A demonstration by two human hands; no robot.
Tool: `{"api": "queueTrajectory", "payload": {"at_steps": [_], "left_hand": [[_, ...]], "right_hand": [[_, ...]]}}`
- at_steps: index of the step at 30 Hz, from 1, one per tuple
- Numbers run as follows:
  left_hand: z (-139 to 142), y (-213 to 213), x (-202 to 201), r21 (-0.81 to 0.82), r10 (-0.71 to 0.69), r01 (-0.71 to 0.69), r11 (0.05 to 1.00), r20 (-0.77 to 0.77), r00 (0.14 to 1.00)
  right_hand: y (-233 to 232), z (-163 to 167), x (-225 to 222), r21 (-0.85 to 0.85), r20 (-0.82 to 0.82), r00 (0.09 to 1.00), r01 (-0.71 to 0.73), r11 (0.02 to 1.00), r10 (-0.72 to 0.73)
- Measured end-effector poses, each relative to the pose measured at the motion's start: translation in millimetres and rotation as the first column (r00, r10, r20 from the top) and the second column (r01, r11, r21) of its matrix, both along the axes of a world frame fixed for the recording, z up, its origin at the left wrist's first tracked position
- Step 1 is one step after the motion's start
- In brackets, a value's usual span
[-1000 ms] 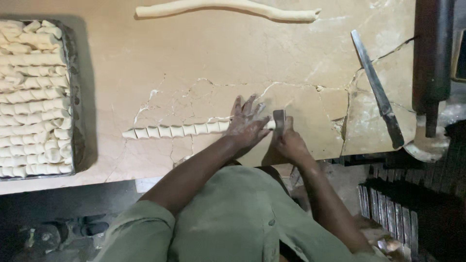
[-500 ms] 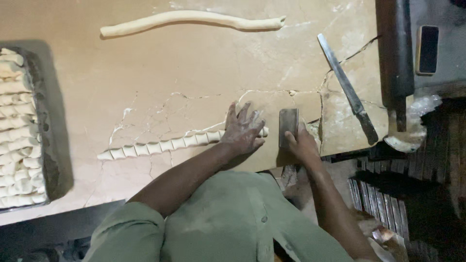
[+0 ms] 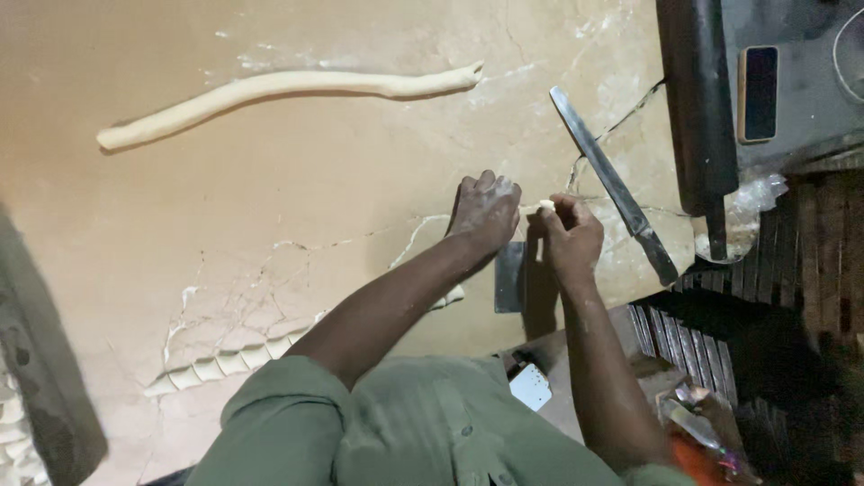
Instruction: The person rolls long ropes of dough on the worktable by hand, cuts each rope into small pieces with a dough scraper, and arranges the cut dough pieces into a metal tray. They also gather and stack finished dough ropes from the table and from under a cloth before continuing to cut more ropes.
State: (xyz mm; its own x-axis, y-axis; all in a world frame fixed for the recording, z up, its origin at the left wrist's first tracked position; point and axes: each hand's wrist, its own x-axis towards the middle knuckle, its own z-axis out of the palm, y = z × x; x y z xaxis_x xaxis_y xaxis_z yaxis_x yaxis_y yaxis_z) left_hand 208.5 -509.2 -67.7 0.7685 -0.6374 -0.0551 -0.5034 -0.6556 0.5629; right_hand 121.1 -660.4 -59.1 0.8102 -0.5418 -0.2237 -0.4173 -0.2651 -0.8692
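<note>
A long dough rope (image 3: 288, 90) lies across the far side of the work table (image 3: 297, 198). Nearer the person, a row of cut dough pieces (image 3: 229, 362) runs leftward from under the left forearm. The left hand (image 3: 486, 211) and right hand (image 3: 567, 236) sit side by side near the table's right end, with a metal scraper (image 3: 510, 277) between them. A long knife (image 3: 612, 184) lies just right of the right hand.

Matt, flour-dusted worktop (image 3: 270, 207) with cracked surface, soft pale dough rope (image 3: 270, 90), dull grey metal scraper (image 3: 510, 277), long steel knife (image 3: 612, 184), green cloth shirt (image 3: 405, 432)
</note>
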Motion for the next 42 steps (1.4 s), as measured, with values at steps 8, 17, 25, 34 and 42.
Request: {"api": "queueTrajectory", "payload": {"at_steps": [8,17,25,34,42], "left_hand": [[-15.3,53.4,47.8,-0.288,0.024,-0.023,0.957,-0.001,1.0],[-26.3,251.9,2.6,-0.175,0.289,-0.271,0.946,0.084,0.954],[28.9,507.9,-114.5,0.241,0.764,-0.743,0.625,0.01,0.645],[24.9,464.5,-229.6,0.311,0.491,-0.508,0.803,0.138,0.86],[8.0,539.7,-202.7,0.281,0.346,-0.325,0.903,-0.026,0.938]], "right_hand": [[14.8,13.7,48.8,-0.331,-0.147,0.969,-0.239,0.913,0.2],[46.0,-9.1,43.8,-0.694,-0.079,0.895,-0.366,0.62,0.439],[96.3,-4.8,47.0,-0.71,-0.246,0.9,-0.421,0.565,0.361],[338.4,5.6,-104.2,-0.622,-0.435,0.338,-0.783,-0.008,0.835],[464.8,18.8,-99.6,-0.563,-0.527,0.469,-0.818,0.122,0.709]]}}
